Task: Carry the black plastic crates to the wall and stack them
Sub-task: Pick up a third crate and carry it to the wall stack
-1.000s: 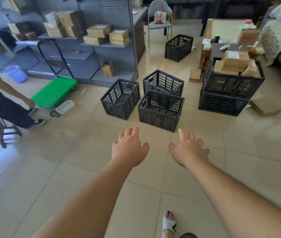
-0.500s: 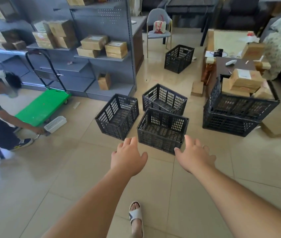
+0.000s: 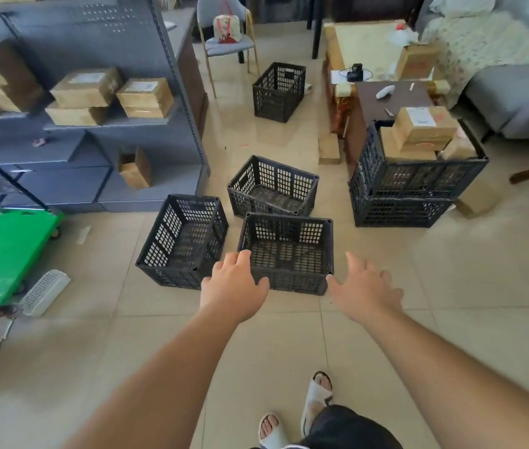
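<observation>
Left hand and right hand: both empty, fingers spread, one at each near corner of the nearest crate. Contact unclear. That crate sits on the tiled floor. Just left of it, a second crate. Behind, a third crate, tilted. Right, a two-crate stack topped with cardboard boxes. Farthest, a lone crate near a chair. Judgement: carrying barely begun, four loose crates yet to move.

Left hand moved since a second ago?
Yes: forward toward the nearest crate. The left hand was short of it, now overlaps its near-left corner.
</observation>
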Available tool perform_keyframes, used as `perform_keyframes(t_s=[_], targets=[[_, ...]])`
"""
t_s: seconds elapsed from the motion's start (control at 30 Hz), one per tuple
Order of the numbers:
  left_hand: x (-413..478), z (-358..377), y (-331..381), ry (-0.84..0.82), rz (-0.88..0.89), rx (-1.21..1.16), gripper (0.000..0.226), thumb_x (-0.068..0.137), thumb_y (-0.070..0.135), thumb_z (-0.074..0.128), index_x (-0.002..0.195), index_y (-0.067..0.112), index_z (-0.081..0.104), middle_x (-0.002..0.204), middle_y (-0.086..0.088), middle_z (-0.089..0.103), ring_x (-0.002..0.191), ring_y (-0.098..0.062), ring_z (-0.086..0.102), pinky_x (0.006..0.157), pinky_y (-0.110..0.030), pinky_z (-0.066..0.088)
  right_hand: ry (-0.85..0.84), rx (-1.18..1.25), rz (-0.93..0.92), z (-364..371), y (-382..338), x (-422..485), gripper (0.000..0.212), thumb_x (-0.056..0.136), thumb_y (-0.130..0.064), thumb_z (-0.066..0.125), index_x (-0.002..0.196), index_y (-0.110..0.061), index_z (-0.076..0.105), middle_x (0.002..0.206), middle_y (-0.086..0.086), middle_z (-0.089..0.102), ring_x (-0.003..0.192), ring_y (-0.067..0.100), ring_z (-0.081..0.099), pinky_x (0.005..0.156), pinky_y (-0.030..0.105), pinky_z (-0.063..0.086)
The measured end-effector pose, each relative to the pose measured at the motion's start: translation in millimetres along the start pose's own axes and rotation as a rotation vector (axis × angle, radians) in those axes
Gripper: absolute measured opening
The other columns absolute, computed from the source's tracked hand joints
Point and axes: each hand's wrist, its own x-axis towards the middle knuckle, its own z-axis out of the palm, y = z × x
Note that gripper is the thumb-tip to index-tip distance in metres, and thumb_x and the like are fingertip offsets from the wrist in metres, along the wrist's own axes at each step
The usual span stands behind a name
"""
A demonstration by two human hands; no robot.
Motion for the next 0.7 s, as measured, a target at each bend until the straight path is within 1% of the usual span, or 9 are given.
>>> perform_keyframes(t_s=[0.1,0.17,0.27,0.4,0.5,0.6,0.7], targets=[[44,-1,10,-0.026,0.034,0.008,0.068,0.093,0.058,0.044,0.151,0.026,0.032,0.152,0.001,0.041,0.136,-0.030,0.041,0.103,-0.055,0.039,-0.018,0.009,0.056,-2,-2,37,0.065,0.090,-0.065,0.035,0.148,-0.039,0.024,0.144,0.003,0.043,0.128,0.032,0.038,0.095,0.053,0.037],[77,-2,19,-0.039,0.050,0.009,0.071,0.093,0.058,0.044,0.155,0.027,0.027,0.155,0.002,0.039,0.139,-0.029,0.040,0.105,-0.055,0.038,-0.029,0.001,0.085,-4,-6,67,0.064,0.090,-0.065,0.033,0.148,-0.039,0.025,0.145,0.003,0.041,0.128,0.032,0.038,0.096,0.053,0.036],[127,-4,32,-0.048,0.060,0.007,0.072,0.093,0.059,0.044,0.156,0.028,0.026,0.156,0.002,0.038,0.140,-0.029,0.039,0.107,-0.055,0.038,-0.042,-0.005,0.099,-7,-14,118,0.065,0.091,-0.066,0.030,0.149,-0.036,0.026,0.146,0.004,0.041,0.129,0.032,0.038,0.098,0.055,0.036],[189,-4,41,-0.131,-0.012,-0.080,0.070,0.094,0.056,0.048,0.155,0.028,0.029,0.155,0.001,0.038,0.137,-0.030,0.040,0.105,-0.056,0.041,-0.091,-0.003,0.093,-8,-30,188,0.062,0.092,-0.065,0.031,0.146,-0.035,0.028,0.143,0.006,0.042,0.126,0.032,0.040,0.096,0.053,0.037],[229,3,38,-0.168,-0.048,-0.063,0.063,0.093,0.054,0.048,0.149,0.028,0.035,0.148,-0.001,0.043,0.131,-0.030,0.043,0.102,-0.055,0.045,-0.119,-0.007,0.076,-4,-42,230,0.062,0.092,-0.065,0.034,0.145,-0.033,0.028,0.143,0.007,0.043,0.126,0.033,0.041,0.096,0.052,0.038],[269,12,33,-0.212,-0.103,-0.034,0.061,0.093,0.054,0.048,0.146,0.024,0.037,0.143,-0.003,0.045,0.129,-0.032,0.044,0.100,-0.054,0.045,-0.124,-0.019,0.051,-1,-53,268,0.061,0.091,-0.063,0.037,0.143,-0.032,0.031,0.142,0.007,0.044,0.125,0.034,0.042,0.097,0.051,0.037],[311,28,25,-0.241,-0.121,-0.034,0.061,0.093,0.054,0.049,0.146,0.024,0.038,0.143,-0.003,0.045,0.130,-0.032,0.045,0.100,-0.053,0.043,-0.151,-0.037,0.051,9,-63,304,0.062,0.091,-0.062,0.037,0.144,-0.031,0.030,0.142,0.007,0.043,0.125,0.034,0.042,0.098,0.051,0.037]])
